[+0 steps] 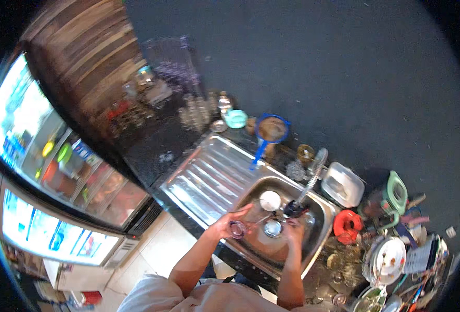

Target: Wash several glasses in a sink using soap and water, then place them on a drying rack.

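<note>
Over the near left side of the sink basin (250,190), my left hand (227,224) holds a small clear glass (237,229), its round end turned up toward me. My right hand (293,232) is at the right side of the basin, just below the black head of the flexible tap (294,208). Its fingers are curled and blurred; what they hold, if anything, cannot be made out. Between my hands lies a round shiny metal piece (272,228). A white round cup or bowl (270,200) sits farther back in the basin.
A ribbed steel drainboard (209,171) extends left. Behind the sink stand a blue-rimmed strainer (272,129), a mint-green container (235,119) and a clear plastic tub (342,184). At right are a red ring-shaped item (348,226), glassware and stacked plates (388,260). Lit fridges (79,166) stand left.
</note>
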A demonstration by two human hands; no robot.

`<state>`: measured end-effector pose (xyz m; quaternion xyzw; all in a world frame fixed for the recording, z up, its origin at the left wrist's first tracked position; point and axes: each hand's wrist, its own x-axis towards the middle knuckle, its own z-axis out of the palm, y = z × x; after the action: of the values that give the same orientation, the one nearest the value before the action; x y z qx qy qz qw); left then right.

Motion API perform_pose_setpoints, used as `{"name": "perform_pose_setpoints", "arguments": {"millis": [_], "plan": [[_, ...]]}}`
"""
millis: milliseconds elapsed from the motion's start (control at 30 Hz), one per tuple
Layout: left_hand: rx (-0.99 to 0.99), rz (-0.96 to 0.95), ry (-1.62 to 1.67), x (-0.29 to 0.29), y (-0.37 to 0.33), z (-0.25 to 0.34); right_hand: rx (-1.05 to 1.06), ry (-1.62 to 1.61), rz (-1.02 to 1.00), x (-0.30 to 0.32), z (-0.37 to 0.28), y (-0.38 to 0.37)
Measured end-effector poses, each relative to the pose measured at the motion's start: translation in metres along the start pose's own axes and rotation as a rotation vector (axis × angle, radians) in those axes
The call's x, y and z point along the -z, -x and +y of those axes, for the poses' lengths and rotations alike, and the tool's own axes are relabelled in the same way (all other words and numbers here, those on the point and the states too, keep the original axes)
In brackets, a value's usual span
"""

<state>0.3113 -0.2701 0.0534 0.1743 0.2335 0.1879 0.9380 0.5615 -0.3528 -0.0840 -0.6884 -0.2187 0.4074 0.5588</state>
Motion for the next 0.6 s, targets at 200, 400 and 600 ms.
{"name": "perform_pose_setpoints", "arguments": {"millis": [200, 400, 600], "plan": [[-0.257, -0.043, 0.015, 0.041, 0.077, 0.076, -0.062, -0.098, 0.137, 0.003, -0.014, 0.029], [-0.714, 0.459, 0.136, 0.114, 0.155, 0.226, -0.053, -0.066, 0.221, 0.001, 0.013, 0.050], [-0.566, 0.545, 0.353, 0.238, 0.168, 0.341, -0.241, -0.065, 0.408, -0.087, 0.003, 0.083]]}}
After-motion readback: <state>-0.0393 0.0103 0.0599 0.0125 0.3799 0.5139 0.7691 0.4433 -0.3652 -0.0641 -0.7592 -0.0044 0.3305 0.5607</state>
